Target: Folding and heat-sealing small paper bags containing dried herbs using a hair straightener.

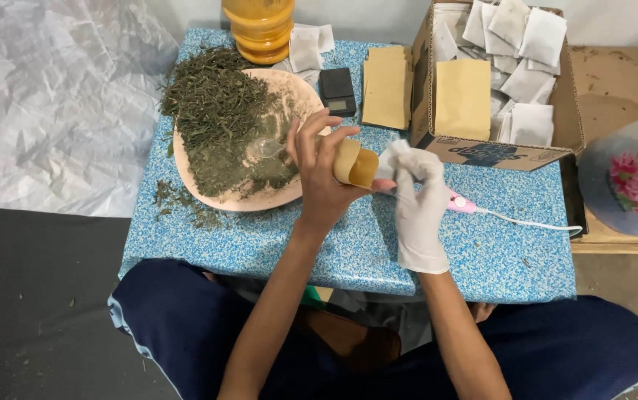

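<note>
Over the blue speckled bench (274, 244), the bare left hand (319, 167) grips a curled brown pouch (354, 164) and a half-hidden clear spoon (266, 148), while the gloved right hand (419, 200) pinches a white sachet (393, 157), covering part of a pink tool (461, 203).

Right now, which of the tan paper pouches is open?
The tan pouch held in the left hand, bowed open at its mouth. Those in the stack on the table and the one in the cardboard box lie flat.
</note>
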